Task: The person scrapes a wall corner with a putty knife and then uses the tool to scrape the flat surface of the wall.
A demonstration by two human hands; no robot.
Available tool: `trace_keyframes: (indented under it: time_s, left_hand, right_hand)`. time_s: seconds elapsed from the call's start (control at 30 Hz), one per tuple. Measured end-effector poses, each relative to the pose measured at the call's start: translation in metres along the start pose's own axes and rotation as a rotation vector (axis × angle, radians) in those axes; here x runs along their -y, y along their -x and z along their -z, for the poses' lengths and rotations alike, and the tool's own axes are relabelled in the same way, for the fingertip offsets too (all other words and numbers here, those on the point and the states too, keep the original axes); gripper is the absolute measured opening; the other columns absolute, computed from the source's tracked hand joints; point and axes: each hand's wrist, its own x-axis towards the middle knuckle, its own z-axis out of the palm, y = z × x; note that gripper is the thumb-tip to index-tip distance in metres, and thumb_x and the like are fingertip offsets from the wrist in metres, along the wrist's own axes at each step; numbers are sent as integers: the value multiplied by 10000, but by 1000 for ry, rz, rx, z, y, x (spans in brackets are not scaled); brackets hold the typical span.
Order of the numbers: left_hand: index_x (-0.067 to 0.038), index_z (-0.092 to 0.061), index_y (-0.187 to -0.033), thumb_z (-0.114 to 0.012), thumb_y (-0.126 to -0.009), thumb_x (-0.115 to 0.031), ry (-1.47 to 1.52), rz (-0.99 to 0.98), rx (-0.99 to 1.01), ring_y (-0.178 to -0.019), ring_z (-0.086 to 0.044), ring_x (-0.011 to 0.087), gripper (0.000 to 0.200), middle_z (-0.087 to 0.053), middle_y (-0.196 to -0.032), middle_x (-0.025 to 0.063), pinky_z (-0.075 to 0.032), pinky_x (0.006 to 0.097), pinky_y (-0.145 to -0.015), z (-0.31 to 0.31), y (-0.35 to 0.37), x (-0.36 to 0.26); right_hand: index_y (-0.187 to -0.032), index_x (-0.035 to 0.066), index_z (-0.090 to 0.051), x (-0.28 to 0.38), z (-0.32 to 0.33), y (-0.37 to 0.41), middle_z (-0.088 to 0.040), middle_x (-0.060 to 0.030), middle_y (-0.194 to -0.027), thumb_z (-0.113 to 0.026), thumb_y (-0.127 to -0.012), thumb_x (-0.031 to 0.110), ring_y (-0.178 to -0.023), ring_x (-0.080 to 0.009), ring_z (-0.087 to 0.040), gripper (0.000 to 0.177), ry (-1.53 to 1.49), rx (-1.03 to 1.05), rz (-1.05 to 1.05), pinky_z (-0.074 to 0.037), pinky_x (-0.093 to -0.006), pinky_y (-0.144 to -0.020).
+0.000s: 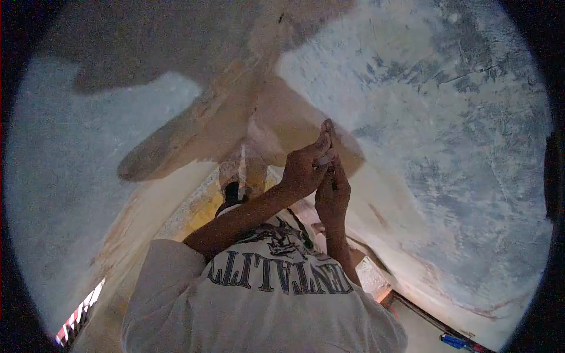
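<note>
My left hand [302, 172] reaches in from the left, its fingers bent and drawn together. Against it, slightly lower and to the right, is my right hand [333, 197], its fingers pressed together and pointing up. The fingertips of both hands meet in front of my chest. Anything pinched between them is too small and dark to make out. Below the hands is my white T-shirt [271, 317] with large dark lettering, seen upside down.
Blotchy blue-grey walls rise on the left [53, 194] and right [471, 135], with brown shadows across them. A pale box-like thing [373, 276] lies low on the right. Nearer the bottom right edge is a blue object [456, 342]. Red-and-white stripes [81, 310] show at lower left.
</note>
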Motion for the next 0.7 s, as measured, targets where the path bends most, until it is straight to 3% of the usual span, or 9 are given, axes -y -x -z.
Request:
trace_keyframes:
  time_s: [0.07,0.23,0.27,0.33,0.4,0.47,0.57,0.7]
  left_hand:
    - [38,-604,-1217,-614,-927,-238,-22,-44,-17,-907,-686,380,400,-657,-994,278,-535,392,-721,-1,2,5]
    - [23,-694,-1028,-679,-910,-273,146,327,13,-627,-637,217,319,-670,-752,110,-484,337,-570,21,-11,0]
    - [12,-712,-974,-689,-908,-284,199,387,2,-571,-609,183,304,-661,-711,69,-469,326,-540,21,-13,1]
    - [-25,-715,-943,-694,-907,-302,386,399,-36,-524,-544,131,280,-623,-686,9,-422,302,-488,17,-13,0]
    - [-58,-710,-922,-691,-912,-306,617,489,-8,-508,-505,95,248,-594,-669,-28,-386,279,-461,12,-14,5]
    - [-85,-698,-910,-679,-923,-295,882,669,103,-524,-493,75,211,-574,-659,-40,-360,257,-457,2,-13,21]
    - [-95,-682,-956,-661,-941,-288,1125,740,101,-558,-500,41,195,-593,-697,-44,-341,234,-459,-13,-9,25]
    - [-87,-651,-1010,-629,-965,-309,1203,741,56,-623,-562,82,227,-635,-803,-16,-436,253,-540,-20,-12,17]
  right_hand:
    - [-1459,25,-421,2,-1,-4,-640,-62,-867,-477,-998,106,-685,-97,-533,472,58,21,7,-442,-259,-592]
    - [-1480,81,-404,18,0,0,-693,-209,-1108,-519,-986,134,-905,-229,-695,510,243,87,114,-525,-334,-742]
    - [-1498,119,-374,27,8,0,-615,-261,-1258,-554,-974,159,-1059,-305,-680,556,336,183,45,-528,-380,-832]
    - [-1516,112,-337,35,18,6,-655,-246,-1177,-584,-951,159,-973,-294,-694,618,351,209,43,-535,-367,-806]
    - [-1523,105,-316,33,26,11,-671,-214,-1055,-610,-928,153,-847,-267,-687,666,141,222,-75,-537,-341,-727]
    - [-1521,98,-309,18,30,18,-661,-163,-893,-631,-904,143,-679,-223,-658,697,-303,213,-324,-534,-303,-594]
    - [-1473,78,-347,9,28,19,-533,-62,-727,-632,-886,126,-510,-125,-522,654,-1024,332,-427,-417,-228,-403]
    - [-1406,67,-396,23,19,9,-509,-31,-693,-600,-915,137,-464,-101,-474,536,-796,228,-428,-349,-216,-336]
